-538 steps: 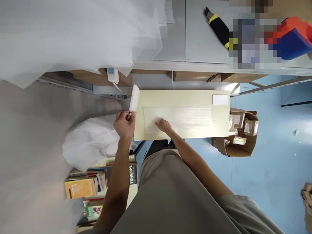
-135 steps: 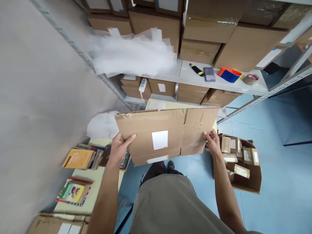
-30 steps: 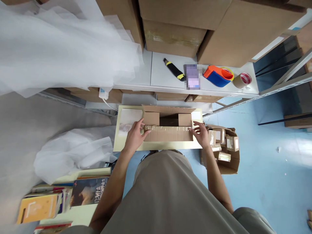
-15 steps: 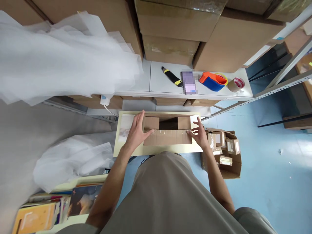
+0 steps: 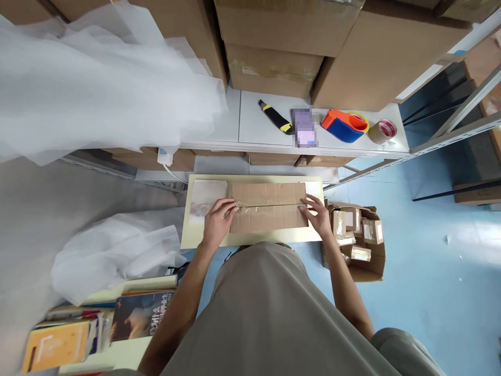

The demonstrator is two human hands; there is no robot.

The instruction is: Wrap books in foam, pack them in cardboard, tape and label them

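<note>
A brown cardboard box (image 5: 269, 219) lies across a pale yellow board in front of my body, its two long top flaps folded down and meeting along a middle seam. Loose clear tape glints along that seam. At the box's left end my left hand (image 5: 217, 222) is closed, thumb and fingers pinching around the seam. My right hand (image 5: 319, 216) grips the opposite end the same way, its thumb on the near flap and fingers on the far one. What is inside the box is hidden. Beside my left hand is a flat white sheet or packet (image 5: 207, 193) on the board.
The pale board (image 5: 250, 238) stands below a grey shelf (image 5: 230, 137) bearing a utility knife (image 5: 276, 118), a blurred phone (image 5: 304, 128), a tape dispenser (image 5: 344, 127) and a tape roll (image 5: 382, 131). White foam sheets (image 5: 97, 94) hang left. An open carton (image 5: 366, 271) holds small boxes; books (image 5: 57, 344) lie lower left.
The far flap has come down, covering the opening that showed between the flaps. Both hands have closed from spread fingers to a grip at the ends of the seam.
</note>
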